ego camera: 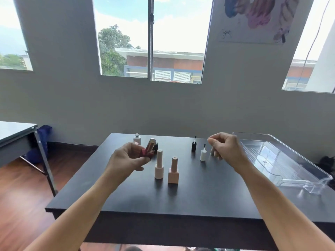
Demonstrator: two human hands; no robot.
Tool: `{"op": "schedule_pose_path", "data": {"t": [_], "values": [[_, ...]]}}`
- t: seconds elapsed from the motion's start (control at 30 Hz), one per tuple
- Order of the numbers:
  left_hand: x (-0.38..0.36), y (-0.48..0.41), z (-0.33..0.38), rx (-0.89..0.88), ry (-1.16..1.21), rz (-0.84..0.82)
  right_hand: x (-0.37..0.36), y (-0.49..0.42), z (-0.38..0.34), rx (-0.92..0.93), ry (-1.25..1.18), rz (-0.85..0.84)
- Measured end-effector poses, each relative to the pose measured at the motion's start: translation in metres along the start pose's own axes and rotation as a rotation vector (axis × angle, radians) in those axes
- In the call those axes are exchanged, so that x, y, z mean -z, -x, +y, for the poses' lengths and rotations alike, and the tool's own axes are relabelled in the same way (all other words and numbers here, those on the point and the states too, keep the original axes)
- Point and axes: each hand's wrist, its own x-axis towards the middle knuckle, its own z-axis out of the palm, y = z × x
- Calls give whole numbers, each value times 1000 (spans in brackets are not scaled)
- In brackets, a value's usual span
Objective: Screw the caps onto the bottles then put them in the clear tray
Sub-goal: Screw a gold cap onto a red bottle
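- Our left hand (127, 158) grips the red bottle (147, 152), probably capped.
- Our right hand (225, 149) is loosely curled, empty.
- We judge it light, smooth glass: hold the body.

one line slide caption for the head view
Left hand holds a capped red bottle over the dark table; the clear tray waits empty.

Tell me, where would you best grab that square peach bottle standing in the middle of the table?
Probably by the tall round cap of the peach bottle, pinched from above. It stands upright, the cap rises clear of the square base, and the cream bottle crowds its left.
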Motion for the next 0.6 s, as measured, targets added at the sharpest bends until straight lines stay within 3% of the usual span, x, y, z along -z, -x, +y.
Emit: {"op": "schedule_pose_path", "data": {"t": [0.2, 0.37, 0.6], "values": [[-1, -12, -32, 135, -136, -22, -23, -15, 46, -220, 135, -112], [0, -17, -41, 83, -317, -13, -42, -22, 60, -221, 232, -117], [2, -15, -40, 81, -387, -53, -49, -24, 58, -199, 301, -90]]}}
